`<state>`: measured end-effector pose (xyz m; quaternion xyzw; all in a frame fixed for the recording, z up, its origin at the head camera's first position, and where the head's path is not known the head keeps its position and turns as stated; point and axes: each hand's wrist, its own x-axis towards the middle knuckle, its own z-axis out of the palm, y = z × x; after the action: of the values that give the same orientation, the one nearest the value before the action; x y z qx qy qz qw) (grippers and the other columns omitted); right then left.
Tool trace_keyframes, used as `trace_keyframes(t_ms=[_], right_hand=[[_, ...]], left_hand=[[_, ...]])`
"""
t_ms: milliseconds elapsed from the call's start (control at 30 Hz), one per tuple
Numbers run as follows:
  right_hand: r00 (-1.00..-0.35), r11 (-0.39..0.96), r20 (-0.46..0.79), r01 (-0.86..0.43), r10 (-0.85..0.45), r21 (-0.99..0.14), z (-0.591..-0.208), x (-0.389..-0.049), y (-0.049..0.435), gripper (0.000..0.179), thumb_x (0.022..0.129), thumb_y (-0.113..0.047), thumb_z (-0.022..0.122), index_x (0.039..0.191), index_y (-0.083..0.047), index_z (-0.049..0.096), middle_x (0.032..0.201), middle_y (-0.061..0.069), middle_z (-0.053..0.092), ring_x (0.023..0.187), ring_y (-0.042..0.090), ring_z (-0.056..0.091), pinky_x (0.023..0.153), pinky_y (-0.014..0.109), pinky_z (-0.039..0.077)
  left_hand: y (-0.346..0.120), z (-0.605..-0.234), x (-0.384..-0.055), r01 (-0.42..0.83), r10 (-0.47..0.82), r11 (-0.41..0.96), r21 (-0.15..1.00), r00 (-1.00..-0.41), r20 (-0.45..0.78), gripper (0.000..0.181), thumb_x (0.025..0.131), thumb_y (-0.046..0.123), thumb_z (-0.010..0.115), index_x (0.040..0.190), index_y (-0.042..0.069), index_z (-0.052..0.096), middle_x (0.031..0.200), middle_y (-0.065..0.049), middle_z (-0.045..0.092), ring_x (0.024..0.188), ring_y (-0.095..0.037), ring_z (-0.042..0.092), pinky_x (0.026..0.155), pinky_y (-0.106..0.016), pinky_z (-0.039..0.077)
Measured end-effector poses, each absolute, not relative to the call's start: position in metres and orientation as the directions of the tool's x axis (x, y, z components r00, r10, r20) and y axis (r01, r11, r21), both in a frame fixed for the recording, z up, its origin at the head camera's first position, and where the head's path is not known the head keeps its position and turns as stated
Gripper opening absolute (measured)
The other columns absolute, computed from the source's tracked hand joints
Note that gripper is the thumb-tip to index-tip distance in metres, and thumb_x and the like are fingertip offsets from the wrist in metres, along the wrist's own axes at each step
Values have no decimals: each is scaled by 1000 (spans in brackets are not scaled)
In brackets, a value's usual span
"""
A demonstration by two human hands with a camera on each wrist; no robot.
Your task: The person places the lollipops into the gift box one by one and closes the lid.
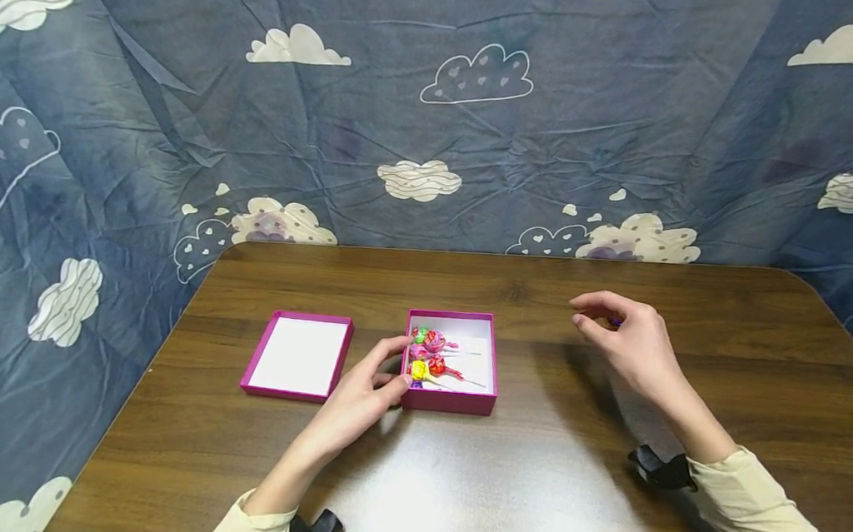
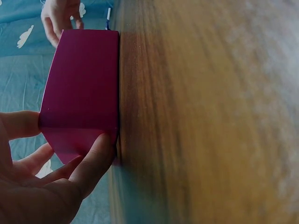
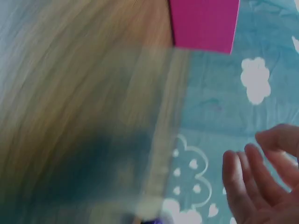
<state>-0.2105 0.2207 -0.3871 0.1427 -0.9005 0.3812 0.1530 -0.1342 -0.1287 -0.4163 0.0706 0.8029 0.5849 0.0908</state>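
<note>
A magenta box [image 1: 449, 401] with a white inside stands on the wooden table. Several lollipops [image 1: 437, 366] in green, red, pink and yellow wrappers lie in it, their white sticks pointing right. My left hand [image 1: 356, 394] holds the box's left end between thumb and fingers; the left wrist view shows fingertips against the box wall [image 2: 81, 79]. Off to the right, my right hand [image 1: 634, 341] hovers above the table with loosely bent fingers and nothing between them. A small purple-wrapped thing [image 1: 614, 322] shows partly behind that hand; the rest is hidden.
Left of the box lies its magenta-rimmed lid [image 1: 297, 356], white inside up. Along the table's [image 1: 499, 489] back edge hangs a blue cloth [image 1: 377, 128] with cloud prints. Black straps [image 1: 662, 468] sit at both wrists.
</note>
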Motion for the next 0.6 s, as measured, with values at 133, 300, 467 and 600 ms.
trace_keyframes(t_ms=[133,300,467,600], right_hand=[[-933,706,357,-288,-53,-647,-389,-211,236,12,90,-16,70,101,-12,74,89,6,73,74,4,60,64,18,40],[-951,744,308,-179,38,-644,-392,-213,250,16,89,-19,71,104,-13,74,88,7,73,69,0,60,60,21,40],[-967,750,251,-131,48,-648,-394,-215,260,23,92,-22,69,111,-10,71,90,11,73,62,5,65,54,22,43],[-973,758,227,-117,42,-642,-397,-218,265,29,92,-21,69,117,-5,68,90,15,73,60,6,65,53,24,42]], left_hand=[[-128,-415,-134,13,214,318,948,-975,-59,54,94,16,60,145,23,46,149,-11,44,106,-24,63,83,-36,53],[-129,-415,-134,9,213,319,948,-975,-63,54,94,15,60,145,24,46,149,-10,44,106,-24,63,83,-37,53],[-129,-414,-134,8,215,313,950,-975,-62,54,94,15,60,145,24,46,150,-10,43,108,-25,63,84,-38,53],[-129,-415,-133,7,215,314,949,-974,-64,54,94,16,60,146,24,46,150,-10,43,108,-25,63,84,-38,53]])
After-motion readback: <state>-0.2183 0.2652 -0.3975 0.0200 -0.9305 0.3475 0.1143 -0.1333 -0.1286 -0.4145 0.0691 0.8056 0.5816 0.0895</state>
